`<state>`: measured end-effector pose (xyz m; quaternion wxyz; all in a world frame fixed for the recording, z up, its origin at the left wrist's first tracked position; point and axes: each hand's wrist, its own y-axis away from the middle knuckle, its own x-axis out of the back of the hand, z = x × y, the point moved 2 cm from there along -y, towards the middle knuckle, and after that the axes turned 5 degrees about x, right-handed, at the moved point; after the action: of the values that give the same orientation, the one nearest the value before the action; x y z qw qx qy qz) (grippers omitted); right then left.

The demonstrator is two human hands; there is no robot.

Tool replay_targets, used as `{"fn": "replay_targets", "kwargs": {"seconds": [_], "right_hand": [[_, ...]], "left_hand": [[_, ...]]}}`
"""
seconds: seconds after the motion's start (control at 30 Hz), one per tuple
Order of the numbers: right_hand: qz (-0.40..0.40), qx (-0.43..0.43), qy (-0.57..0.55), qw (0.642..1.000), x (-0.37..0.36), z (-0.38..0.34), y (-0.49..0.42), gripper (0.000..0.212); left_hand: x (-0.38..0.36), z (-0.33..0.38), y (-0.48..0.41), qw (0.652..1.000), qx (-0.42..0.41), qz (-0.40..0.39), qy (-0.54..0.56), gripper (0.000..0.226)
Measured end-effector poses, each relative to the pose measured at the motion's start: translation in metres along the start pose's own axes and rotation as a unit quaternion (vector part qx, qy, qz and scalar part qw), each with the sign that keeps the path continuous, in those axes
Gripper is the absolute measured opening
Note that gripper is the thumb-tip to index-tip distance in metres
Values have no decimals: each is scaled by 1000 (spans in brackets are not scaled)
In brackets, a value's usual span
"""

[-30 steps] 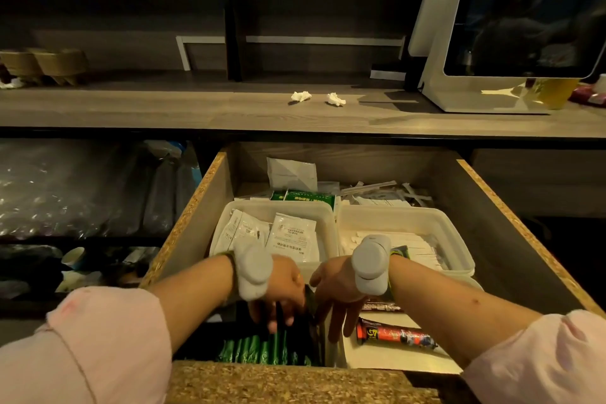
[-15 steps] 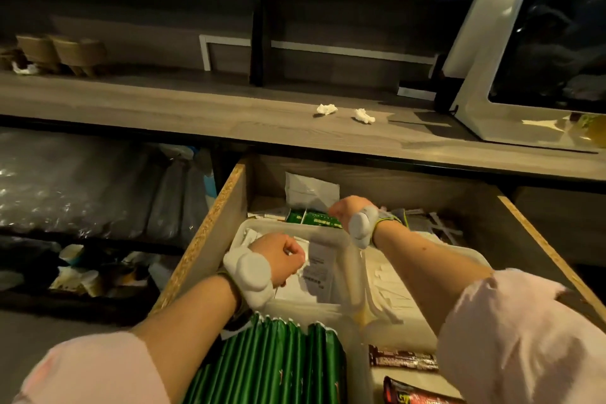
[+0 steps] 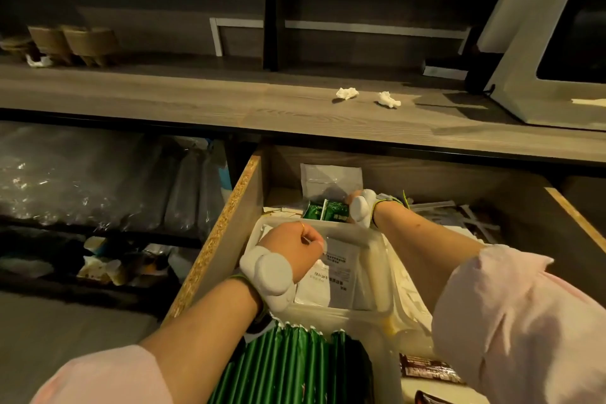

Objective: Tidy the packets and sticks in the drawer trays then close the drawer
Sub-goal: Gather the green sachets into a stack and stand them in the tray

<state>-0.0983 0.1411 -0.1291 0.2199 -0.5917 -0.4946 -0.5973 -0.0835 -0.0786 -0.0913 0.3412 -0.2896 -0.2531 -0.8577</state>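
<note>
White packets lie in the tray of the open drawer, just under the left hand, a curled fist; I can't tell whether it holds anything. The right hand reaches back to the green packets behind the tray, its fingers hidden.

Left hand over tray, right hand — 2 packets

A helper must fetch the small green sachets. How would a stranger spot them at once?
Look in the open wooden drawer under the counter. Behind the white tray, by the right hand, sit two small dark green sachets. Unlike the long green sticks at the front, they are short and squarish.
</note>
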Motion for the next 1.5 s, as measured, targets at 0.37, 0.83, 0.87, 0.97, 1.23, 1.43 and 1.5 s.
{"fn": "replay_targets", "kwargs": {"seconds": [0.37,0.83,0.87,0.97,1.23,1.43,1.5], "right_hand": [[4,38,-2,999,0,-2,10,42],[109,132,-448,878,65,-18,132,13],[87,133,-469,869,60,-20,135,13],[30,120,-538,834,40,-27,151,12],[40,-10,-765,643,21,-22,188,28],[205,-44,-517,830,-1,-33,188,24],[177,-46,-431,884,-5,-42,188,37]], "left_hand": [[4,-4,-3,998,1,33,57,23],[19,5,-7,905,69,8,420,35],[17,6,-7,886,69,-14,458,42],[10,13,-3,834,59,-29,548,36],[-3,26,15,830,42,-95,549,23],[-26,35,26,783,88,-210,579,65],[-29,34,27,791,73,-229,563,69]]}}
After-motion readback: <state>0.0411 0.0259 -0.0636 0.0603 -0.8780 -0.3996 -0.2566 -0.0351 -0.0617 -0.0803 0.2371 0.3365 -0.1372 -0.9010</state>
